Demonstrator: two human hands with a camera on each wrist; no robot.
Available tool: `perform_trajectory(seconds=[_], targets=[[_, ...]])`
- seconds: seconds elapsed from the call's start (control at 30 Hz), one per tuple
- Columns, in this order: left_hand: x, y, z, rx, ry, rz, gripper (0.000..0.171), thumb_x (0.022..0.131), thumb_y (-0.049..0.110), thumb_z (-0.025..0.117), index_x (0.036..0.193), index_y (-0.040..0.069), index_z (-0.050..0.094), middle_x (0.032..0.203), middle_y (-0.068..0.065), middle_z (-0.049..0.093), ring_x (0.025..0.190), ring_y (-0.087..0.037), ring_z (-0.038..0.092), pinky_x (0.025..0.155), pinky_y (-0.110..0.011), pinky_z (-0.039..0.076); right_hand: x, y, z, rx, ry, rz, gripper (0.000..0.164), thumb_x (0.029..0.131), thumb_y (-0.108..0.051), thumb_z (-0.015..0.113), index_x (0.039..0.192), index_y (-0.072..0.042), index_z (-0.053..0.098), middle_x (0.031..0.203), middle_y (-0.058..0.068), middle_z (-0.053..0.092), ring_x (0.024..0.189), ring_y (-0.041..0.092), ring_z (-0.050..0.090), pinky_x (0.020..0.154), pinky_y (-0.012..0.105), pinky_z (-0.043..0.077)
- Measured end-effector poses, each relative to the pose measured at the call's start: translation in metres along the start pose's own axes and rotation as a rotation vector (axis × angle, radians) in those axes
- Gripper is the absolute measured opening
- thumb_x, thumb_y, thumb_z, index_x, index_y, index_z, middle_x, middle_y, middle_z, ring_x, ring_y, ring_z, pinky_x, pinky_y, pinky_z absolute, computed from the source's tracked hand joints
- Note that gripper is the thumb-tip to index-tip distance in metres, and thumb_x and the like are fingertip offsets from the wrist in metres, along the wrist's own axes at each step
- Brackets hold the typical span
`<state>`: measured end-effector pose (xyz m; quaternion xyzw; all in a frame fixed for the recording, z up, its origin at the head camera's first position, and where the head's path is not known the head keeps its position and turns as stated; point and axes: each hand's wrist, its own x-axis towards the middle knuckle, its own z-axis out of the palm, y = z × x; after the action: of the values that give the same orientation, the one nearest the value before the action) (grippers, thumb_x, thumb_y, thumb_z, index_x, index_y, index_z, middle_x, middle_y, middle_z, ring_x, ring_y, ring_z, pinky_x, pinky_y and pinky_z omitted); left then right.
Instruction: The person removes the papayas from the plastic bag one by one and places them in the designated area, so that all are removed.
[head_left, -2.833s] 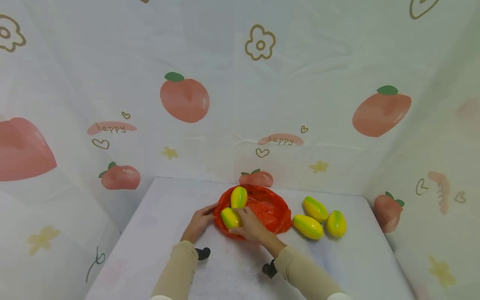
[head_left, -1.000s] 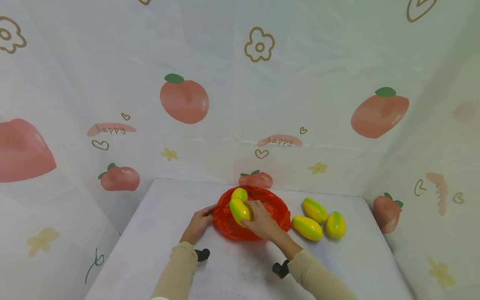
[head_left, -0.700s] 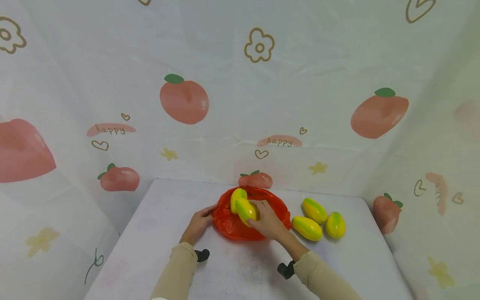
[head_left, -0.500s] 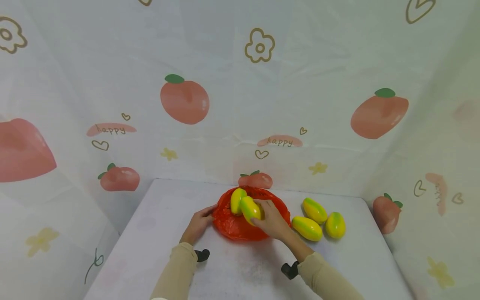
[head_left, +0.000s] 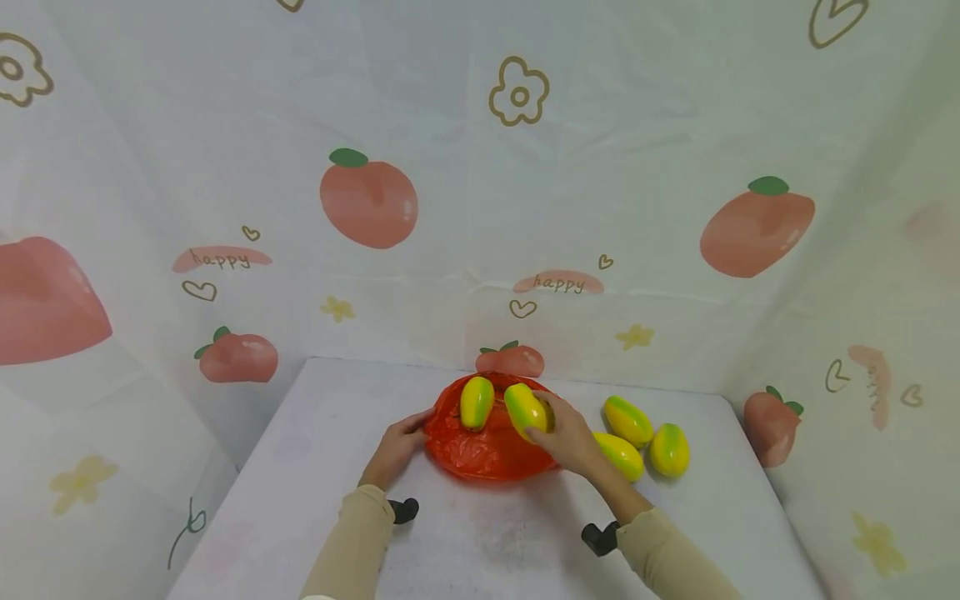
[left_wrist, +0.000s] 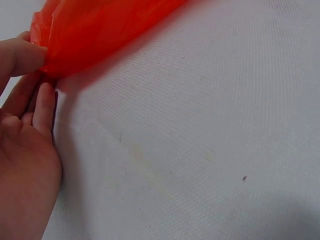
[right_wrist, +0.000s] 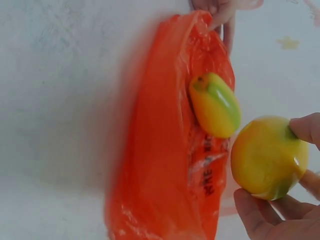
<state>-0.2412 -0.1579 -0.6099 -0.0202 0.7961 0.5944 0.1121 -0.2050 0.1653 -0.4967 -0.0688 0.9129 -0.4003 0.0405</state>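
My right hand (head_left: 572, 435) grips a yellow-green papaya (head_left: 525, 411) between thumb and fingers, above the right part of a red plastic bag (head_left: 483, 458). In the right wrist view that held papaya (right_wrist: 267, 157) is seen end-on, raised beside the bag's mouth. A second papaya (head_left: 477, 402) lies inside the bag, at its left. At the bag's left edge my left hand (head_left: 397, 447) pinches the plastic. The left wrist view shows its thumb on the near side of the bag (left_wrist: 105, 35), with fingers behind.
Right of the bag, three more papayas rest on the white table (head_left: 285, 500): one at the back (head_left: 628, 419), one at the right (head_left: 670, 451), and one (head_left: 621, 457) partly behind my right hand. A printed cloth wall (head_left: 442, 317) stands behind the table.
My right hand has picked up the papaya at the bag's front left and carried it rightward across the bag. The left hand stays at the bag's left edge.
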Motion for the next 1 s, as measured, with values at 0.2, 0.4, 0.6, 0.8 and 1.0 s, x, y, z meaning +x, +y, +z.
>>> perform_trajectory(seconds=[0.2,0.4,0.6,0.8,1.0], targets=[[0.0,0.001,-0.001,0.001,0.01,0.011,0.052,0.094,0.008,0.054,0.145,0.02,0.059,0.154,-0.006,0.054,0.149,-0.031,0.043,0.124,-0.053,0.035,-0.001,0.007,-0.011,-0.021,0.002,0.034,0.07,0.091,-0.025,0.074,0.152,-0.013,0.042,0.144,0.01,0.055,0.118,0.026,0.057,0.106,0.05,0.054],[0.0,0.001,0.002,-0.003,0.016,0.009,0.053,0.094,0.007,0.055,0.145,0.02,0.06,0.153,-0.006,0.055,0.148,-0.031,0.044,0.124,-0.053,0.035,-0.006,0.016,-0.026,0.01,0.027,0.056,0.07,0.093,-0.027,0.072,0.153,-0.011,0.04,0.148,0.012,0.053,0.127,0.031,0.056,0.111,0.054,0.05],[-0.001,0.001,0.003,0.004,0.026,-0.003,0.053,0.094,0.007,0.054,0.145,0.021,0.06,0.153,-0.005,0.056,0.148,-0.03,0.045,0.123,-0.053,0.035,-0.009,0.026,-0.04,-0.003,0.043,0.047,0.071,0.094,-0.027,0.07,0.155,-0.009,0.037,0.151,0.016,0.05,0.13,0.034,0.053,0.113,0.056,0.047],[-0.002,0.002,0.003,-0.001,0.017,0.0,0.053,0.093,0.006,0.054,0.145,0.019,0.059,0.153,-0.007,0.055,0.147,-0.031,0.045,0.123,-0.053,0.035,-0.015,0.033,-0.058,-0.047,0.071,0.068,0.072,0.095,-0.026,0.069,0.156,-0.008,0.034,0.152,0.018,0.049,0.13,0.036,0.054,0.111,0.057,0.049],[-0.004,0.006,0.003,0.009,0.02,-0.005,0.053,0.094,0.008,0.054,0.145,0.02,0.059,0.153,-0.006,0.055,0.147,-0.03,0.045,0.123,-0.053,0.036,-0.023,0.045,-0.076,-0.068,0.129,0.025,0.071,0.095,-0.024,0.069,0.154,-0.002,0.036,0.145,0.023,0.051,0.125,0.039,0.055,0.105,0.058,0.052]])
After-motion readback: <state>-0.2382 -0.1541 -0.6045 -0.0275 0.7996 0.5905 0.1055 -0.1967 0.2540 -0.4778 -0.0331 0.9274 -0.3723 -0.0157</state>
